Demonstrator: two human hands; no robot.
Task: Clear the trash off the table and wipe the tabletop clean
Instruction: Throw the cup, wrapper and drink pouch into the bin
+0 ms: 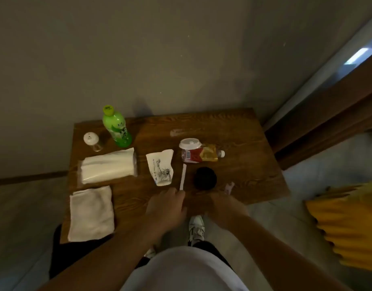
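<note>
We see the table [239,131] with its litter: a tissue pack [108,166], a cloth [91,213] at the near left edge, a green bottle [115,127], a crumpled cup [162,168], a crushed bottle [198,154] lying flat. Our left hand [166,208] pinches a white straw [183,177]. Our right hand [225,208] holds a pink scrap [229,186]; its grip is blurred.
</note>
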